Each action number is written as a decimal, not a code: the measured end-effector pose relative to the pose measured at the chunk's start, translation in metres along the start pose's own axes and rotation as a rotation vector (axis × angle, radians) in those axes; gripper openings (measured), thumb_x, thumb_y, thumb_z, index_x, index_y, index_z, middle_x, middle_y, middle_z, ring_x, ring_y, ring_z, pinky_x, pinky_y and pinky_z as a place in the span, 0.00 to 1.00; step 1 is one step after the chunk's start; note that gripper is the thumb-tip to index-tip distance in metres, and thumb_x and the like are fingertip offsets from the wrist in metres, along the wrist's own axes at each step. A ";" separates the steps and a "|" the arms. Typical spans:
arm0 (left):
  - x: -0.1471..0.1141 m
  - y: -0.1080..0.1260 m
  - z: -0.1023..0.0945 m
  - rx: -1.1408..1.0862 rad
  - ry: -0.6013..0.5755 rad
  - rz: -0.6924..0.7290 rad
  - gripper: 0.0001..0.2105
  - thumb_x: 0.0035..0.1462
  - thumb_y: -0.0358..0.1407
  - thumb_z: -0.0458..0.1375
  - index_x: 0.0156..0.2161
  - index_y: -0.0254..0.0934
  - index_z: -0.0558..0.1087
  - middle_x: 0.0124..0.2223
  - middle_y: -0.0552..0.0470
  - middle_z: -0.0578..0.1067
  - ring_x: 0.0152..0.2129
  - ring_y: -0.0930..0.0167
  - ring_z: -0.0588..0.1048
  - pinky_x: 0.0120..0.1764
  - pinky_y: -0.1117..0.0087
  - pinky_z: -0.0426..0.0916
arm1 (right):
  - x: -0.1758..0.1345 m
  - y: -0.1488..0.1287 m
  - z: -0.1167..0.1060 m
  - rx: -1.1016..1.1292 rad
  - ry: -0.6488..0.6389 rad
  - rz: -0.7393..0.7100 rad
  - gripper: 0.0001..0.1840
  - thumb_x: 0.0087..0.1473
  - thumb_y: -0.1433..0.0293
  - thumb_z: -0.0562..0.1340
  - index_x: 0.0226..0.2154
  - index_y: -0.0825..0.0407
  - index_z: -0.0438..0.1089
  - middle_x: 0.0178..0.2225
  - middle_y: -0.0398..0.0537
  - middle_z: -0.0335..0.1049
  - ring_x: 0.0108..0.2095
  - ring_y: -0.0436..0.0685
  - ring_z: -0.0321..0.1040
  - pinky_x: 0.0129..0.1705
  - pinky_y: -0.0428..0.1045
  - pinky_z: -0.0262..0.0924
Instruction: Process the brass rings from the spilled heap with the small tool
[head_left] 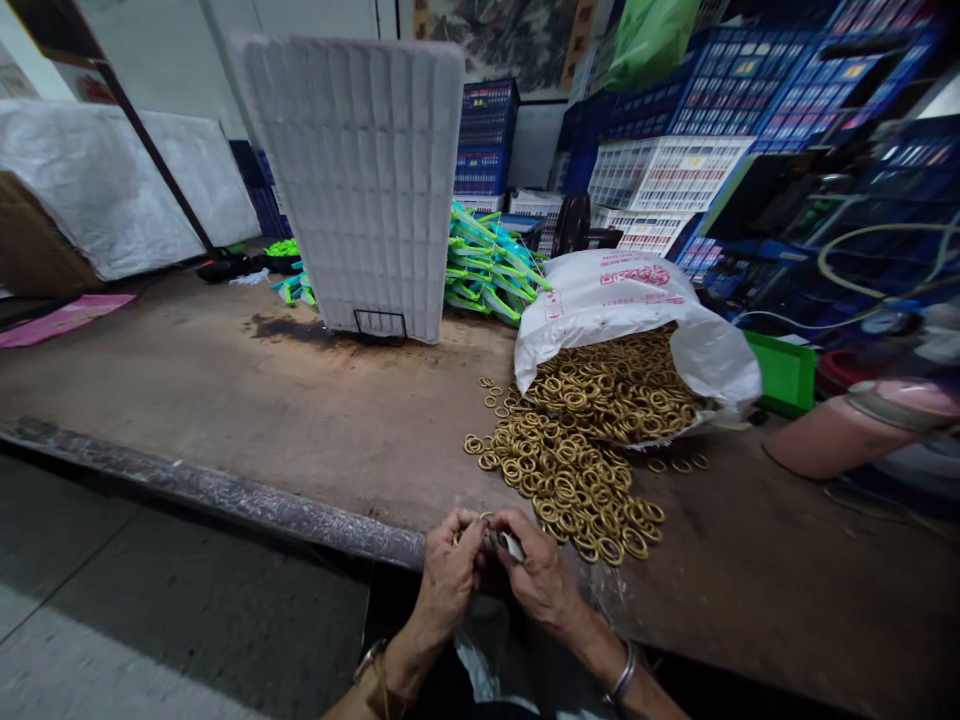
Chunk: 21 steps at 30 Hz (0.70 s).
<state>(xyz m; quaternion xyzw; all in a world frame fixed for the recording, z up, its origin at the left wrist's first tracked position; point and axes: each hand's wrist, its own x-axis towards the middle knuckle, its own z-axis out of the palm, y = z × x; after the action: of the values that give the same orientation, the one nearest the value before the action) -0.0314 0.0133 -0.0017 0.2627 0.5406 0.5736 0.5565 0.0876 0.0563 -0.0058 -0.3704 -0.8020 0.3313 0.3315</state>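
At the table's front edge my left hand (450, 572) and my right hand (541, 572) meet, their fingers closed. My left fingers pinch a gold-coloured ring (486, 515), mostly covered by the fingertips. A small pale, flat-sided piece (513, 546) pokes out of my right hand; its kind cannot be made out. Just beyond my right hand, a loose heap of gold-coloured rings (581, 490) spreads over the table. It spills from the mouth of a white woven sack (615, 285) with red print, lying on its side.
A white ribbed panel (360, 180) stands upright on the brown table (187, 370). Behind it lie green and blue plastic pieces (487, 260). Blue crates (739, 80) and white crates (675, 170) are stacked at the back. A pink cylinder (862, 425) and green tray (784, 370) are on the right.
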 end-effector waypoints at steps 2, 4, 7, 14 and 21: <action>-0.001 0.000 -0.001 0.096 0.032 0.072 0.13 0.48 0.43 0.56 0.25 0.34 0.64 0.17 0.61 0.59 0.13 0.81 0.56 0.17 0.79 0.53 | 0.002 -0.003 -0.002 0.066 0.042 0.162 0.05 0.51 0.67 0.51 0.31 0.51 0.60 0.26 0.42 0.63 0.26 0.50 0.61 0.29 0.43 0.57; -0.003 0.001 -0.001 0.185 0.041 0.174 0.11 0.50 0.40 0.55 0.25 0.34 0.65 0.18 0.60 0.61 0.15 0.80 0.58 0.21 0.79 0.55 | 0.004 -0.006 -0.004 0.136 0.061 0.307 0.10 0.52 0.61 0.51 0.31 0.51 0.59 0.22 0.39 0.60 0.22 0.49 0.58 0.25 0.43 0.55; -0.007 0.002 -0.001 0.284 0.001 0.304 0.09 0.52 0.38 0.53 0.26 0.34 0.68 0.21 0.57 0.65 0.20 0.77 0.63 0.26 0.77 0.58 | 0.008 -0.004 -0.004 0.214 0.020 0.387 0.15 0.51 0.57 0.50 0.26 0.51 0.59 0.18 0.37 0.56 0.20 0.48 0.54 0.22 0.43 0.52; -0.011 0.002 0.001 0.169 -0.100 -0.011 0.13 0.50 0.45 0.53 0.26 0.35 0.64 0.17 0.61 0.61 0.12 0.80 0.57 0.15 0.79 0.51 | 0.006 0.004 0.002 0.236 0.025 0.386 0.16 0.49 0.58 0.52 0.19 0.52 0.56 0.18 0.37 0.52 0.20 0.47 0.50 0.22 0.43 0.49; -0.015 0.005 0.000 -0.076 -0.217 -0.127 0.15 0.49 0.47 0.53 0.29 0.35 0.63 0.19 0.60 0.62 0.11 0.82 0.57 0.13 0.81 0.46 | 0.006 -0.006 -0.005 0.275 -0.023 0.388 0.15 0.51 0.59 0.49 0.22 0.52 0.59 0.18 0.39 0.58 0.21 0.48 0.55 0.23 0.43 0.51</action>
<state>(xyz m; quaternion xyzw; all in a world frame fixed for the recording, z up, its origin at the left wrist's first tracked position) -0.0294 0.0008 0.0075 0.2672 0.4707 0.5256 0.6564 0.0865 0.0600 0.0034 -0.4649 -0.6669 0.4993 0.2998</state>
